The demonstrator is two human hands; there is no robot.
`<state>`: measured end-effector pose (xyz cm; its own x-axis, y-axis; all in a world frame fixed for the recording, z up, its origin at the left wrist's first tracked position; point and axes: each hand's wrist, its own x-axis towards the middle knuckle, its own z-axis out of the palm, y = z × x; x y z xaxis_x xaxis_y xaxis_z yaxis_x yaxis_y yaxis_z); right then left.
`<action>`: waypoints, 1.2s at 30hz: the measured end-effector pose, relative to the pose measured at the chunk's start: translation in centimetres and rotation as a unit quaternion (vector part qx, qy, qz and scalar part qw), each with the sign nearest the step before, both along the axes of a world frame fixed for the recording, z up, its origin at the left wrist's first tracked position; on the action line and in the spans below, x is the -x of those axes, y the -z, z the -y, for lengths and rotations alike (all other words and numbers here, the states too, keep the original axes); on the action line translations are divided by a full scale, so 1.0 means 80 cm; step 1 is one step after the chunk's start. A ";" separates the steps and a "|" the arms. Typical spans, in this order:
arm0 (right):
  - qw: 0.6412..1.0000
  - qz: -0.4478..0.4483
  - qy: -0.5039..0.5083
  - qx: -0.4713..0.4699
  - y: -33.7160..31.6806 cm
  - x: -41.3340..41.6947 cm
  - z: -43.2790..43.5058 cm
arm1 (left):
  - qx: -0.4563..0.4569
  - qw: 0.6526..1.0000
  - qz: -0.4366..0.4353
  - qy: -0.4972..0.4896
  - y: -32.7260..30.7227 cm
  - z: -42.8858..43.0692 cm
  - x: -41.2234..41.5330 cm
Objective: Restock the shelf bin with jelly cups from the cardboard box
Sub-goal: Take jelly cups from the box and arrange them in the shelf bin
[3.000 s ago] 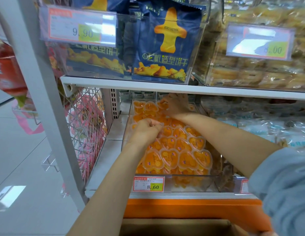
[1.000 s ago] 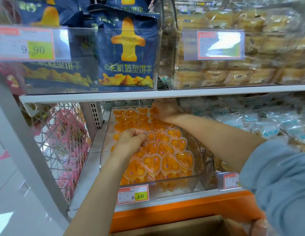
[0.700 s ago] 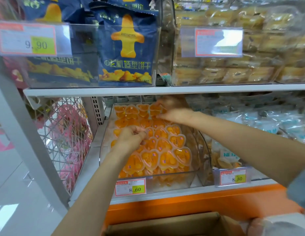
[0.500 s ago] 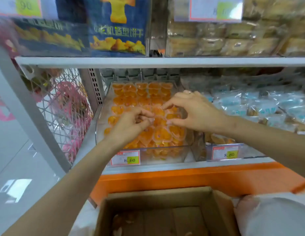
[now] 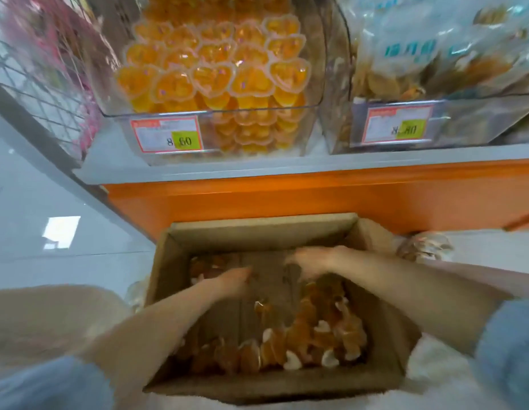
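Reaching down into an open cardboard box (image 5: pixel 257 235), two bare hands are shown from above, both smeared by motion blur.

Far to the left of the box and above it, a wire mesh panel (image 5: pixel 35 69) is seen, with pale floor (image 5: pixel 35 202) beside the box. A blue sleeve (image 5: pixel 50 383) is seen at the box's near left corner.

Inside the box, left of centre, the left hand (image 5: pixel 233 279) is held low with its fingers (image 5: pixel 246 273) stretched toward the far wall. Whether they are apart or closed on anything cannot be told.

Directly above the box, on the shelf, the clear shelf bin (image 5: pixel 257 109) is found, its long axis running away from the viewer. It is packed with stacked jelly cups (image 5: pixel 210 75), orange and heart-shaped, laid flat in rows with sealed tops facing up. A price label (image 5: pixel 167 134) is fixed to its front. An orange panel (image 5: pixel 287 196) runs between the bin and the box.

Inside the box, right of centre, the right hand (image 5: pixel 309 263) is arched with its fingers bent downward. A grip on anything cannot be confirmed.

Along the box's right side and near wall, loose jelly cups (image 5: pixel 319 329) are heaped, tipped and pointing every way. The box's open top faces up.

Above and right of the box, a neighbouring bin (image 5: pixel 479 99) of bagged snacks (image 5: pixel 420 48) is seen.
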<state>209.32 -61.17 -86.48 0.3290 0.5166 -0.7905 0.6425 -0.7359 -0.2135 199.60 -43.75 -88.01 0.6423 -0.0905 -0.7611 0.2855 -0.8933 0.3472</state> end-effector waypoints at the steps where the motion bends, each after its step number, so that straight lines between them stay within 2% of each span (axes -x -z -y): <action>1: 0.999 0.006 0.007 0.030 0.030 0.007 0.008 | -0.004 1.000 -0.010 -0.003 0.021 0.008 0.003; 5: 0.993 -0.024 -0.022 0.116 0.100 0.018 0.047 | -0.022 0.997 -0.067 -0.001 0.089 0.038 0.014; 8: 0.991 -0.016 -0.031 0.128 0.111 0.014 0.062 | -0.004 0.996 -0.091 0.006 0.127 0.054 0.027; 12: 0.990 0.027 -0.036 0.132 0.124 0.019 0.061 | -0.018 0.995 -0.089 -0.041 0.141 0.069 0.029; 17: 0.995 0.020 0.035 0.087 0.132 0.014 0.078 | 0.038 0.996 0.007 -0.074 0.141 0.108 0.016; 24: 0.991 0.040 0.127 0.025 0.138 0.024 0.085 | 0.044 0.994 -0.041 -0.090 0.151 0.138 0.001; 30: 0.983 0.051 0.176 -0.019 0.129 0.018 0.081 | 0.084 0.983 -0.017 -0.164 0.127 0.130 0.001; 33: 0.972 0.031 0.222 -0.066 0.115 0.020 0.071 | 0.059 0.987 0.024 -0.150 0.113 0.108 -0.005; 36: 0.959 0.016 0.244 -0.142 0.079 0.021 0.060 | 0.031 0.994 0.063 -0.083 0.073 0.086 -0.018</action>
<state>207.66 -65.97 -92.82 0.6075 0.4882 -0.6265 0.2464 -0.8657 -0.4357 201.07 -50.63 -93.85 0.7418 -0.0197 -0.6703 0.3778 -0.8136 0.4420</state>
